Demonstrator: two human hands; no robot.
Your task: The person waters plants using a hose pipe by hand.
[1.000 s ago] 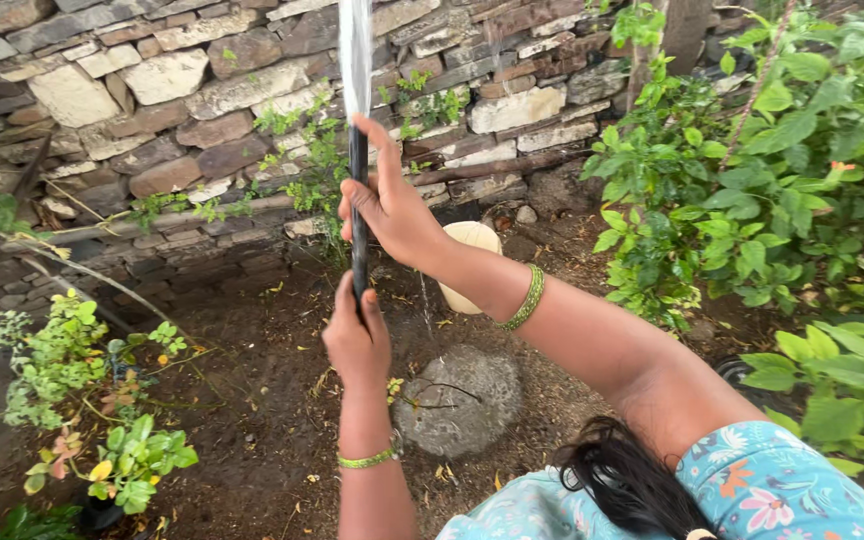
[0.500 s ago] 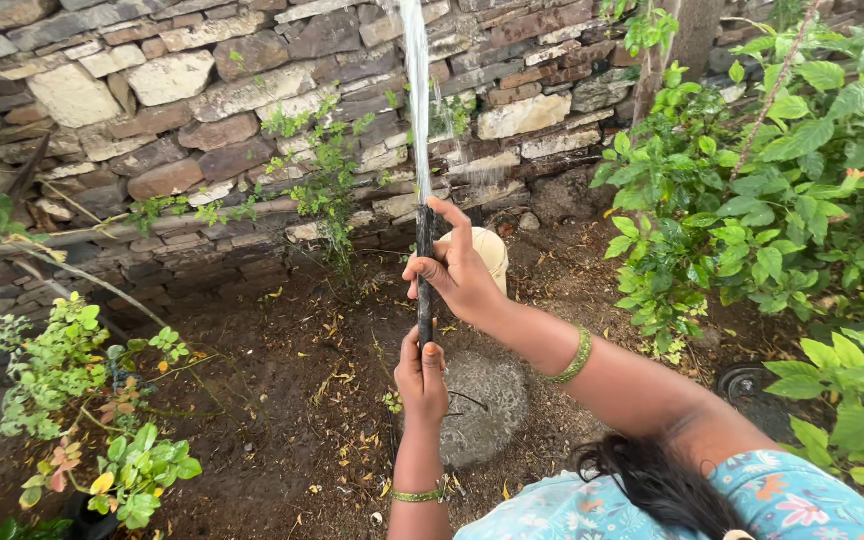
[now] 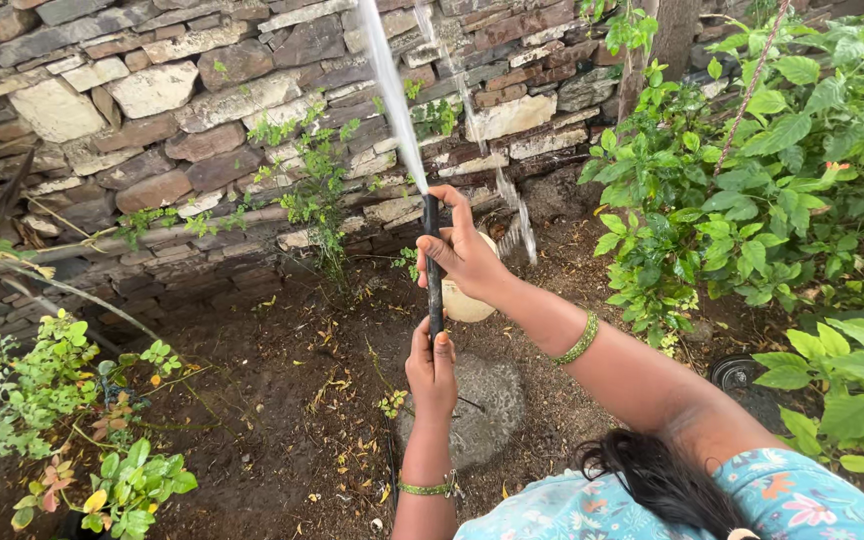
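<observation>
You held the black hose [image 3: 434, 270] upright in front of you, above the round flat stone [image 3: 477, 405]. Your right hand [image 3: 464, 252] was closed around its upper end, and your left hand [image 3: 432, 368] gripped it lower. The water jet [image 3: 388, 90] shot up toward the stone wall [image 3: 152, 110].

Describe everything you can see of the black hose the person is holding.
The black hose is a thin, dark tube, rubber or plastic by its look, held nearly upright in front of the stone wall. The right hand wraps it near the open tip; the left hand grips it lower down, where it passes out of sight. A white jet of water shoots from the tip, up and leftward, with droplets falling to the right.
</observation>
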